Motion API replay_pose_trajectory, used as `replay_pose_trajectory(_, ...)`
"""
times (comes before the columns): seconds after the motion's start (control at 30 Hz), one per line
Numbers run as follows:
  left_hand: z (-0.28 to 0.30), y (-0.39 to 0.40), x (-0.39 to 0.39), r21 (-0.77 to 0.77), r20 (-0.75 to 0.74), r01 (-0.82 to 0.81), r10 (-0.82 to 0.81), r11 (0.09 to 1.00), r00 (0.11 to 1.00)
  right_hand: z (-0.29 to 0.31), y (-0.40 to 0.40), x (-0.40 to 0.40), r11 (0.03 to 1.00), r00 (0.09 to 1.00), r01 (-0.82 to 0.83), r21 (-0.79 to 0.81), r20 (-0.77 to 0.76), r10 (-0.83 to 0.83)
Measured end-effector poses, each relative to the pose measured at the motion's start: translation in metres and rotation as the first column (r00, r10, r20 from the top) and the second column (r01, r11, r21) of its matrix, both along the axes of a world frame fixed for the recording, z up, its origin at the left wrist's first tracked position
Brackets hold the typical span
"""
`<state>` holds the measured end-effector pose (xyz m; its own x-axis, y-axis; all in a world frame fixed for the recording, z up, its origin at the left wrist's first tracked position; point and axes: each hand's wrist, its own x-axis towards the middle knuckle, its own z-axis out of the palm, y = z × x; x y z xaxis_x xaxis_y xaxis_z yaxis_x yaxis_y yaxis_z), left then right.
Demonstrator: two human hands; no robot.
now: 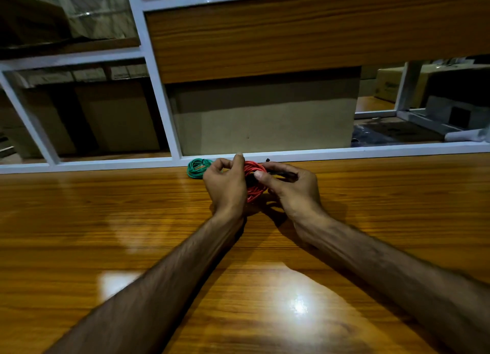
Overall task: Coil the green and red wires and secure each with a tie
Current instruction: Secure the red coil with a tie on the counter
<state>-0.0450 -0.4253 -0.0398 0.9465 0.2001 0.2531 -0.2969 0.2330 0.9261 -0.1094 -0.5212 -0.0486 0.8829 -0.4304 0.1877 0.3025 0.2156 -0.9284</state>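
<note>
A coiled red wire [254, 180] is held upright between both hands just above the wooden table [132, 234]. My left hand [225, 183] grips the coil's left side, thumb raised over the top. My right hand [290, 187] holds the coil's right side and pinches a thin black tie [278, 172], whose end pokes up near the far edge. A coiled green wire [197, 168] lies flat on the table just left of my left hand, partly hidden by it.
A white metal frame [159, 93] runs along the table's far edge, with cardboard boxes [265, 120] and a wooden shelf [291, 35] behind it. Bright lamp reflections lie on the glossy tabletop near me.
</note>
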Motion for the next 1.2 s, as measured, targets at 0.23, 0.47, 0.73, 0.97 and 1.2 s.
replay_pose_trajectory(0.23,-0.003,0.002,-0.005,0.06,-0.092,0.148,-0.142,0.987,0.986,-0.002,-0.002,0.002,0.991,0.998,0.049,-0.124,0.03,-0.046)
replay_pose_trajectory(0.47,0.004,0.005,-0.009,0.086,-0.1,0.253,-0.244,0.964,0.964,0.002,-0.003,-0.003,0.982,0.997,0.066,-0.177,0.047,-0.059)
replay_pose_trajectory(0.73,0.006,0.007,-0.007,0.11,-0.144,0.369,-0.352,0.923,0.925,0.005,-0.01,-0.004,0.972,0.999,0.033,-0.231,0.046,-0.023)
replay_pose_trajectory(0.97,0.004,0.008,-0.003,0.017,-0.223,0.492,-0.476,0.871,0.85,0.007,-0.021,0.0,0.929,0.999,0.041,-0.368,0.039,-0.028)
replay_pose_trajectory(1.2,-0.002,0.008,0.004,0.056,-0.194,0.51,-0.492,0.858,0.849,0.007,-0.023,0.001,0.931,0.998,0.056,-0.36,0.031,-0.048)
